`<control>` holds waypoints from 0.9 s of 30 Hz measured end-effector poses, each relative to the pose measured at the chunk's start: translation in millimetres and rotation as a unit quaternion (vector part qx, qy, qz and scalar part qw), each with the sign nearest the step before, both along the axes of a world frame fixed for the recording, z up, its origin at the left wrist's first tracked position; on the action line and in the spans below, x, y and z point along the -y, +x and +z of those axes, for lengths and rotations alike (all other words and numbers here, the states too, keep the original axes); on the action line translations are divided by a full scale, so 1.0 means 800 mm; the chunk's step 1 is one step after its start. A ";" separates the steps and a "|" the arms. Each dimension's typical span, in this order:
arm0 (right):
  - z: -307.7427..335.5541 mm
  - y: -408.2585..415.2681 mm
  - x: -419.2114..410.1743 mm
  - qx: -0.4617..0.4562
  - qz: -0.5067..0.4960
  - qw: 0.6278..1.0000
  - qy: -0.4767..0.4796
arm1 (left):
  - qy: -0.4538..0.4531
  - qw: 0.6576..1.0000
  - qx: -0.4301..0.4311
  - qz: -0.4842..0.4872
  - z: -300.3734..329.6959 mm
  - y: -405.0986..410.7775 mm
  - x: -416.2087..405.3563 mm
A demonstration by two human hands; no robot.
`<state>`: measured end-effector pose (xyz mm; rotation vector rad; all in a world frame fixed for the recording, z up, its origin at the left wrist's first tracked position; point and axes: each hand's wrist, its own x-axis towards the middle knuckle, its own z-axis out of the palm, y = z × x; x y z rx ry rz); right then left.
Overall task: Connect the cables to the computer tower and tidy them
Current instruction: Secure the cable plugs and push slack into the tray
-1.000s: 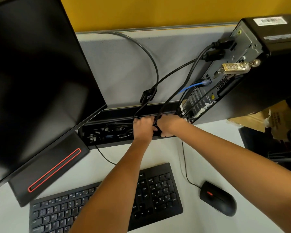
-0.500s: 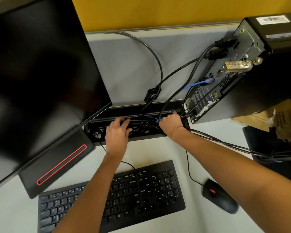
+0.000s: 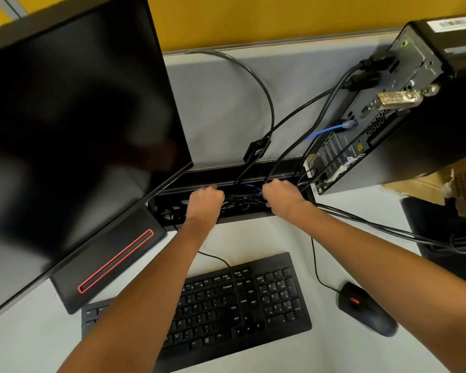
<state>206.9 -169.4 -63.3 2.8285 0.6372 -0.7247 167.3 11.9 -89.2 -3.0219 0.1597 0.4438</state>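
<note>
Black cables (image 3: 242, 199) are bunched in the slotted black cable tray (image 3: 170, 211) at the back of the white desk (image 3: 288, 235), where both hands are now sunk. The left hand (image 3: 205, 201), spread flat over the tray half a second ago, is curled in a grip on the bundle; the right hand (image 3: 283, 196) is closed round the strands beside it, as before. The slack is judged to be partly tucked, with the tidying unfinished.

The black computer tower (image 3: 414, 109) is stood at the right, its rear panel already fitted with black plugs, a gold-coloured connector (image 3: 398, 98) and a blue network cable (image 3: 326, 130). Loose black leads (image 3: 388, 227) are trailed off the right edge under the right forearm and are yet to be gathered. A large dark monitor (image 3: 73, 135) overhangs the tray's left end, crowding access. A black keyboard (image 3: 226, 310) and a black mouse (image 3: 366, 308) are left in front, their thin wires also running back to the tray.
</note>
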 end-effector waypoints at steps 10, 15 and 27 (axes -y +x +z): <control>-0.018 -0.002 -0.012 0.047 -0.031 0.998 -0.019 | -0.033 0.996 0.030 0.074 -0.022 0.009 0.020; -0.022 -0.012 -0.006 0.068 0.008 0.998 -0.010 | -0.190 0.969 0.023 0.157 -0.015 0.006 0.000; -0.011 -0.040 -0.026 0.122 -0.002 0.991 0.050 | -0.080 0.946 -0.042 0.310 0.032 -0.049 -0.052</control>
